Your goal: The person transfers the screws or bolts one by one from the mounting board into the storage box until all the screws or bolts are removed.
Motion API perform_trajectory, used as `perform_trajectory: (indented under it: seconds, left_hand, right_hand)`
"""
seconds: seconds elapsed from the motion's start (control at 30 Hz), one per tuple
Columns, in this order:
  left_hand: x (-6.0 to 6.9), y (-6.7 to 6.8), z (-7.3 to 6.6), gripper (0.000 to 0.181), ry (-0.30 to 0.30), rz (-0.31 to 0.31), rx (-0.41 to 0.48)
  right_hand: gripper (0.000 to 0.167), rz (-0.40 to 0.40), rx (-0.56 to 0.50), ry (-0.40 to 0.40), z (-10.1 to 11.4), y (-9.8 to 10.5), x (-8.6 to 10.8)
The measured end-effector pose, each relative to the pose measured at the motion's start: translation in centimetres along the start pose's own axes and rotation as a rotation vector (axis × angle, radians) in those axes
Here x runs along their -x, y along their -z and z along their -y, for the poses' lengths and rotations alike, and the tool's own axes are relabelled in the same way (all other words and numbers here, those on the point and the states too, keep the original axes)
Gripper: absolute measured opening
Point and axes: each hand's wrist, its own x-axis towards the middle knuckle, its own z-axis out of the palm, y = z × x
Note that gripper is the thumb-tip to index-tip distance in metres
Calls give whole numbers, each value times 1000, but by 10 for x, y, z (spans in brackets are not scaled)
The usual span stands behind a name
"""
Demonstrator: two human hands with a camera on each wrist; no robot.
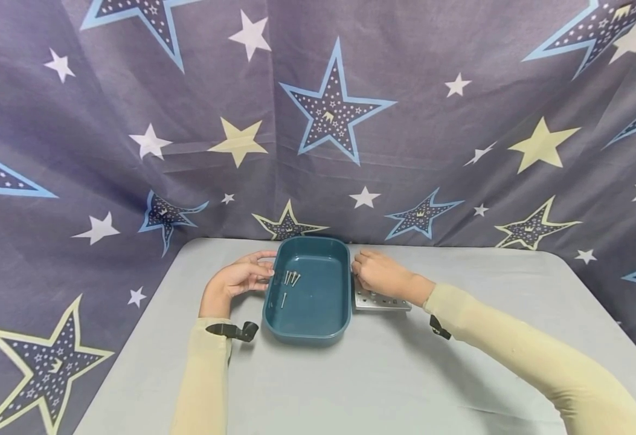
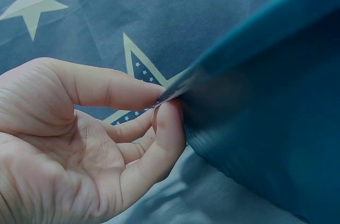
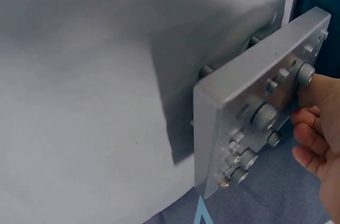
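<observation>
The left hand (image 1: 241, 277) pinches the rim of the blue tray (image 1: 318, 308) at its 10 o'clock side, thumb and finger closed together. The right hand (image 1: 384, 275) has curled fingers toward 11 o'clock of the metal block (image 1: 383, 305); whether they hold anything cannot be determined. The block, fitted with bolts (image 3: 264, 116), sits at the tray's 3 o'clock side. Inside the tray, clustered screws (image 1: 295, 278) lie at 10 o'clock; a single screw (image 1: 283, 300) lies at 8 o'clock.
</observation>
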Motion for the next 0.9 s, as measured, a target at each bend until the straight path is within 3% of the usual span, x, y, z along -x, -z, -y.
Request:
perform_trajectory:
  seconds: [0.17,0.63,0.9]
  left_hand:
    - [1,0,-1,70,-2,5,1]
    - [2,-1,-3,70,-7,0,-8]
    - [2,0,-2,73,-1,9,-1]
  right_hand:
    - [9,5,-1,-15,0,0,1]
    - [15,52,234,60,-3,-1,4]
    - [23,67,279,75,0,-1,4]
